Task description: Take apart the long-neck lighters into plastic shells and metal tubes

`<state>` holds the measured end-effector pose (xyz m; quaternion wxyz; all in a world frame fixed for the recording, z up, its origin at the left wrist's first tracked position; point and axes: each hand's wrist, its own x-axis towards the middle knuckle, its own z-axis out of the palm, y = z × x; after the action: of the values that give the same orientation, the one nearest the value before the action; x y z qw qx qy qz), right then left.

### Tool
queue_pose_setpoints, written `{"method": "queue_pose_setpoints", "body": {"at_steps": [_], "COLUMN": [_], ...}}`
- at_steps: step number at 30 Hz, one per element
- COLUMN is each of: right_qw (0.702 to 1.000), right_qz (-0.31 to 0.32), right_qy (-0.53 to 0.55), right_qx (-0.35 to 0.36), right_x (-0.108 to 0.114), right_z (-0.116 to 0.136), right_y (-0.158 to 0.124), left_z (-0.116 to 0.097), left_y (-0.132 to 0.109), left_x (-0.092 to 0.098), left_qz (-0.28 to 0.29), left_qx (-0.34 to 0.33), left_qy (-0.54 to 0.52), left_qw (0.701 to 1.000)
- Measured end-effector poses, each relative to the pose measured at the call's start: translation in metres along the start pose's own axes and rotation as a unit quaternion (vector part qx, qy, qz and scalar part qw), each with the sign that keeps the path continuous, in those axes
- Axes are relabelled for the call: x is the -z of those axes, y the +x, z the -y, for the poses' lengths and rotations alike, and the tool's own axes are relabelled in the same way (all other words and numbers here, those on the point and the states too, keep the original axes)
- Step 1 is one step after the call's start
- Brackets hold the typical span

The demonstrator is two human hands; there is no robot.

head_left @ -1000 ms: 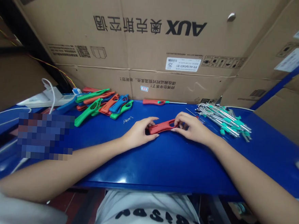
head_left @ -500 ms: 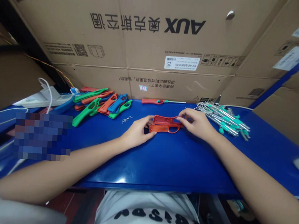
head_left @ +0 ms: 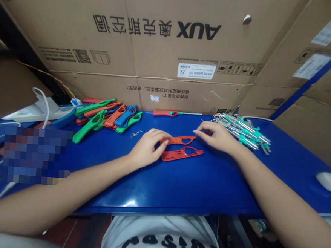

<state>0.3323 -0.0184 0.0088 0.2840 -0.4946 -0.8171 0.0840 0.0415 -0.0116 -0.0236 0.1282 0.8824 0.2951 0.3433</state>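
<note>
Two halves of a split lighter handle, each with a trigger-guard loop, are in front of me at mid-table. My left hand (head_left: 148,147) grips the left end of the orange handle half (head_left: 178,140) between thumb and fingers. At its narrow right tip, the thumb and forefinger of my right hand (head_left: 214,135) are pinched together. The red handle half (head_left: 182,154) lies on the table just nearer to me, inner side up, close under my left thumb. Beyond the hands lies a lighter (head_left: 166,113) with a red handle and a metal rod.
Several green, orange and blue handle shells (head_left: 109,114) are heaped at back left, by a small tangle of thin pieces (head_left: 137,134). Metal lighter rods with teal parts (head_left: 244,131) are piled at back right. A cardboard sheet (head_left: 158,63) stands behind. A white mouse (head_left: 330,182) is far right.
The two handle halves have come apart and swapped order: the red one now lies on the table nearer to me, the orange one farther off. My right hand has let go of the red half.
</note>
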Motion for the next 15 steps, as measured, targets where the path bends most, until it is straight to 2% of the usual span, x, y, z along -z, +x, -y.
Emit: {"method": "queue_pose_setpoints", "body": {"at_steps": [2, 4, 6, 10, 15], "right_qw": [0.990, 0.959, 0.926, 0.882, 0.850], "right_qz": [-0.051, -0.078, -0.076, -0.067, -0.033], "right_qy": [-0.113, -0.213, -0.264, -0.290, -0.291], "right_qx": [-0.072, -0.170, -0.258, -0.366, -0.439], "right_x": [0.015, 0.032, 0.048, 0.069, 0.071], "right_z": [-0.013, -0.028, -0.042, -0.061, -0.075], "right_y": [-0.001, -0.004, -0.009, -0.019, -0.022], "left_z": [-0.003, -0.005, -0.007, -0.006, 0.001], "left_y": [0.000, -0.001, -0.002, -0.002, 0.000], "left_x": [0.000, 0.000, 0.000, 0.001, 0.006], "left_qz": [0.029, 0.055, 0.077, 0.092, 0.092], "left_qx": [-0.020, -0.028, -0.032, -0.036, -0.048], "left_qy": [0.010, 0.026, 0.043, 0.068, 0.095], "left_qw": [0.999, 0.998, 0.996, 0.993, 0.990]}}
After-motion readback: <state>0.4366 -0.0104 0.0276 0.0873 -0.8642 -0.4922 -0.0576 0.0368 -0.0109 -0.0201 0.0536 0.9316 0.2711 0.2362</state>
